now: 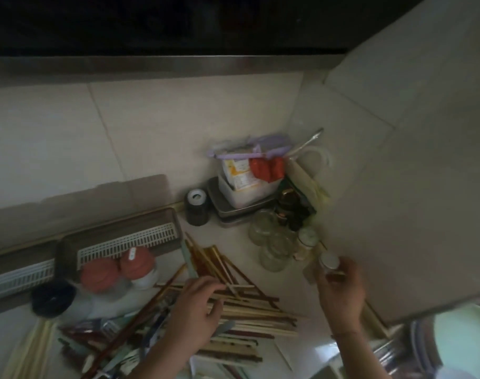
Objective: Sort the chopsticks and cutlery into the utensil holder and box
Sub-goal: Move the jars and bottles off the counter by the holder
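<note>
A: What's on the far left of the counter?
B: Round black lid-like object [53, 298], then two salmon-red round lids [117, 266] in front of a brown tray w/ white slotted insert [126, 243].
A: And the chopsticks?
B: Big loose pile of wooden and dark-red chopsticks [233, 305] mid-counter, mixed w/ cutlery [115, 348] at the lower left. Left hand [195, 310] rests on the pile, fingers spread and fairly straight, not clasping anything.
A: Behind that?
B: Small dark jar w/ white cap [196, 206], then a clear plastic box [247, 187] holding packets, on a metal tray. Clear glass jars [271, 244] nearer the corner.
A: Right hand?
B: Right hand [340, 288] by the wall, fingers curled round a small glass jar w/ pale lid [329, 265], gripping it. Frame's blurry there.
</note>
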The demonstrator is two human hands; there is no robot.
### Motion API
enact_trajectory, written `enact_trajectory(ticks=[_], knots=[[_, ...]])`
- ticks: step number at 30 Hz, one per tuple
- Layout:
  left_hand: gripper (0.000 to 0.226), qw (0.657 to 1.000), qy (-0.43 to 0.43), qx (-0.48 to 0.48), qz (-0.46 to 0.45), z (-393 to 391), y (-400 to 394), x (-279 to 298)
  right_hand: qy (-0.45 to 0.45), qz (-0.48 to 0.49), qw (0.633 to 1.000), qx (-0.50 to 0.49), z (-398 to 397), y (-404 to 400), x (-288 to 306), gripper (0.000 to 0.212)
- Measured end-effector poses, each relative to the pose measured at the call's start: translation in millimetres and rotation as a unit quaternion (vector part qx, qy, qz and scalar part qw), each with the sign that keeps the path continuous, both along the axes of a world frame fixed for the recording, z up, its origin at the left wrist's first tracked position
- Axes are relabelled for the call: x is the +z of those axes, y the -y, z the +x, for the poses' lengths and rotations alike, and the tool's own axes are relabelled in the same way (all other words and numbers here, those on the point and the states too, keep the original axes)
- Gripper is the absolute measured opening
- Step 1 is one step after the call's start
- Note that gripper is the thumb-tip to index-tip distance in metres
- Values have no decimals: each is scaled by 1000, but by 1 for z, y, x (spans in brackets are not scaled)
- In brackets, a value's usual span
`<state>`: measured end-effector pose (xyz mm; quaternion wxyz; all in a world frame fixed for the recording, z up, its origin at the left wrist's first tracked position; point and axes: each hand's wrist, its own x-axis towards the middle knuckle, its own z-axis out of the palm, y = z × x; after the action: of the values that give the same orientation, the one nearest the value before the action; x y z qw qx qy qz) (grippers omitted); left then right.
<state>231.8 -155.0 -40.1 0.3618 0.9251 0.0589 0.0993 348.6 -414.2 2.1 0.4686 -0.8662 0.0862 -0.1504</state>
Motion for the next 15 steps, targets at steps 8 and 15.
enact_trajectory(ticks=[8,15], knots=[[28,997,-22,-64,40,10,18,-12,-78,-30,997,-3,37,20,-34,41],[23,998,-24,-39,42,9,13,-9,-79,-27,996,26,51,6,-53,51]])
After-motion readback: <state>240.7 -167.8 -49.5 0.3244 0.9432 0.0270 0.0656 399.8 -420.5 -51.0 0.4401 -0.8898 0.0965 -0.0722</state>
